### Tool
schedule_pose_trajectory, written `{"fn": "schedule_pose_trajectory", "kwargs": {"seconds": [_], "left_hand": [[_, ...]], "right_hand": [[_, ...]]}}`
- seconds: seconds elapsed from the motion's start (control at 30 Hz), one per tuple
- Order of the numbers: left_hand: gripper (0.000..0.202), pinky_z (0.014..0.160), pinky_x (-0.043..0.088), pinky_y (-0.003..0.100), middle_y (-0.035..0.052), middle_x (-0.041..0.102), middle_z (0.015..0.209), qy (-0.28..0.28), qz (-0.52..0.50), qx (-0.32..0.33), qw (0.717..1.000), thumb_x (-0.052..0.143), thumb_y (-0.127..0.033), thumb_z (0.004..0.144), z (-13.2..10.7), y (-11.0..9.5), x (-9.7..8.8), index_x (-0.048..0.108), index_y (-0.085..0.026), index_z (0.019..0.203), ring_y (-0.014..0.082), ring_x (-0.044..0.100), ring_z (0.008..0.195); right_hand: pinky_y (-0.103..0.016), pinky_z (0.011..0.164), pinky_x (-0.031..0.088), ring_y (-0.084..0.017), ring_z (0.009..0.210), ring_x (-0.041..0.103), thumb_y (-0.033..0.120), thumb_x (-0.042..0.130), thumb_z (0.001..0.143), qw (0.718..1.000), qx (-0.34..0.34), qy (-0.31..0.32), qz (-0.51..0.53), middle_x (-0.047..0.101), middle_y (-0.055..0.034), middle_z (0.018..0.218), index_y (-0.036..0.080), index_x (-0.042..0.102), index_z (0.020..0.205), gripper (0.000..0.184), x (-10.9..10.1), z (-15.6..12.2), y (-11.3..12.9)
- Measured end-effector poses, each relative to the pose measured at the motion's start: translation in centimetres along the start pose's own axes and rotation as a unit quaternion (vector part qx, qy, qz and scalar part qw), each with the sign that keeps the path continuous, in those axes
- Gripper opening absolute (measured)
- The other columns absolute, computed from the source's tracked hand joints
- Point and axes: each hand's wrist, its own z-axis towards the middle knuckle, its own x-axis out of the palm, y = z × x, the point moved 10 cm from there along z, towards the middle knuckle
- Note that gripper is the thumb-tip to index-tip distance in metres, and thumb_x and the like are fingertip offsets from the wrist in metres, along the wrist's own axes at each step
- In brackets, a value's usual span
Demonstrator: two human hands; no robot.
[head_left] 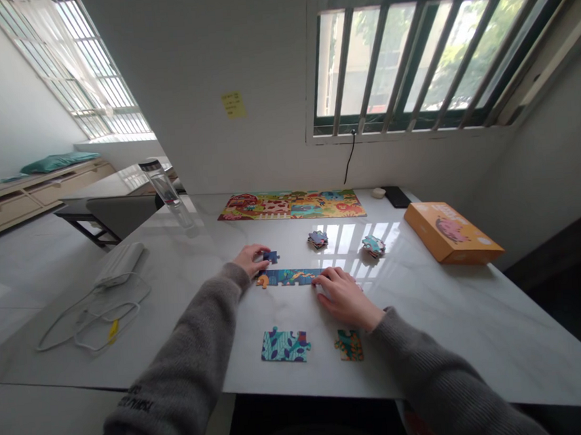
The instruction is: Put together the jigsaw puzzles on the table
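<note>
Near edge of marble table [448, 313]: leaf-patterned puzzle section [284, 346] and smaller teal-orange section [349, 345] lie apart, neither touched. Just beyond, I see right hand [344, 298] flat, fingers loosely spread, tips pressing right end of assembled puzzle strip [291, 277], gripping nothing. Left hand [250, 258] pinches single blue puzzle piece [271, 257] between thumb and forefinger, just above strip's left end. Mid-table: left pile of pieces [317, 239], right pile of pieces [373, 246]. Orange box [451, 232] near right edge. Finished puzzle panel [292, 205] along far edge; water bottle [164, 186] at far left corner.
</note>
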Motion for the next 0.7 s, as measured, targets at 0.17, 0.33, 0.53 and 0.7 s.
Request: {"fn": "schedule_pose_trajectory", "kwargs": {"seconds": [0.17,0.33,0.53,0.7], "left_hand": [[0.035,0.094,0.047,0.04,0.0058,0.07,0.103,0.075,0.13,0.054,0.987,0.07,-0.028,0.071,1.9,-1.2,0.7,0.072,-0.021,0.105,0.0258,0.058,0.097],[0.043,0.093,0.048,0.039,0.0081,0.067,0.1,0.08,0.2,0.071,0.974,0.07,-0.025,0.069,2.1,-1.8,0.8,0.071,-0.021,0.112,0.0264,0.059,0.097],[0.052,0.096,0.049,0.039,0.0086,0.064,0.102,0.031,0.165,0.051,0.984,0.067,-0.019,0.068,-1.1,0.2,-1.0,0.067,-0.017,0.12,0.0254,0.059,0.098],[0.047,0.099,0.048,0.039,0.008,0.061,0.106,-0.009,0.149,0.054,0.987,0.062,-0.019,0.07,-5.1,1.5,-2.7,0.069,-0.019,0.117,0.0254,0.057,0.102]], "right_hand": [[-0.039,0.097,0.04,-0.025,0.114,0.048,0.021,0.058,0.091,1.0,-0.001,-0.003,-0.002,0.057,-0.0084,0.121,0.023,0.061,0.122,0.032,0.0,0.0,0.0],[-0.039,0.096,0.04,-0.026,0.114,0.049,0.021,0.058,0.091,1.0,-0.005,-0.003,-0.002,0.057,-0.0091,0.121,0.023,0.06,0.122,0.031,0.0,0.0,-0.1],[-0.04,0.096,0.04,-0.026,0.114,0.049,0.021,0.058,0.091,1.0,-0.005,-0.001,-0.004,0.057,-0.0095,0.122,0.023,0.06,0.123,0.033,0.1,0.0,-0.1],[-0.041,0.096,0.041,-0.026,0.113,0.049,0.021,0.057,0.091,1.0,-0.006,-0.005,-0.003,0.057,-0.0095,0.121,0.022,0.061,0.123,0.032,0.1,0.0,-0.1]]}}
